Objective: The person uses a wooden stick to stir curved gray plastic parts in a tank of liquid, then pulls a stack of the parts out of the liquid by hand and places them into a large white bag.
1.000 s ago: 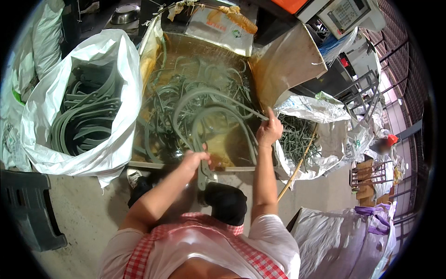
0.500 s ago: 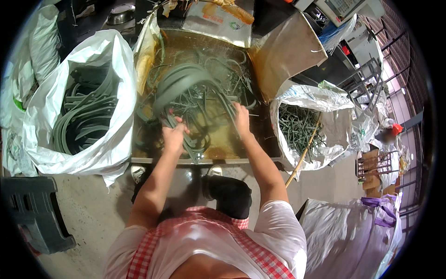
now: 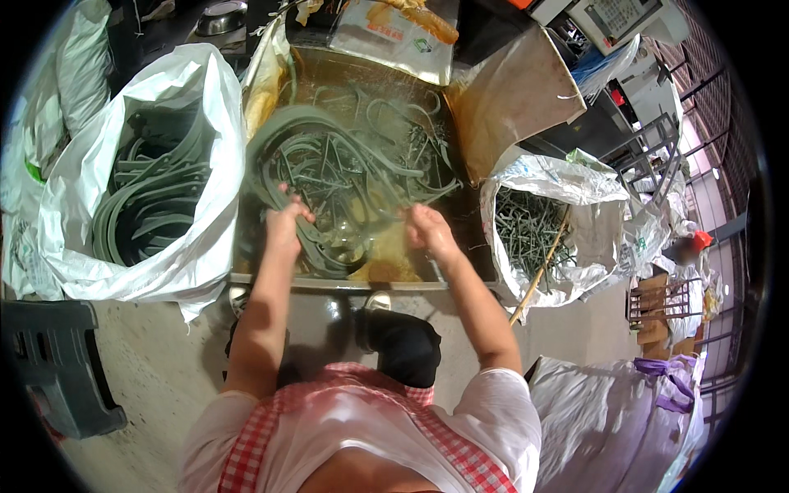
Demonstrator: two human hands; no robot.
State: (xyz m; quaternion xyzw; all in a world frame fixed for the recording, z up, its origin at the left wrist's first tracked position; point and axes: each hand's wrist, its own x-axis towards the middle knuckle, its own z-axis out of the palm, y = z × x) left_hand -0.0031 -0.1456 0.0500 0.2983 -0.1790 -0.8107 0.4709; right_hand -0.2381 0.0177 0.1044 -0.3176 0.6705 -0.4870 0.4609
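Observation:
A looped bundle of long grey-green rubber-like strips [image 3: 316, 117] arches over a wide, shallow tray [image 3: 386, 286] of murky, yellowish water. My left hand [image 3: 285, 222] is closed around the bundle's left side, near the front of the tray. My right hand [image 3: 429, 230] makes a fist at the right, where the strips' blurred ends run into its fingers. Between the hands, a tangle of thinner green pieces [image 3: 329, 168] lies in the water, partly under the bundle. More loose strips [image 3: 411, 115] are spread at the tray's far right.
At the left stands a white woven sack [image 3: 222, 164] with coiled green strips inside. A second white sack [image 3: 596, 226] at the right holds short green scraps and a thin stick [image 3: 538, 275]. A cardboard flap [image 3: 522, 103] rises by the tray. A dark plastic stool [image 3: 62, 361] is at lower left.
My left hand has shifted left and slightly up with the bundle, whose loop has spread wider and lower to the left. My right hand has moved a little toward me.

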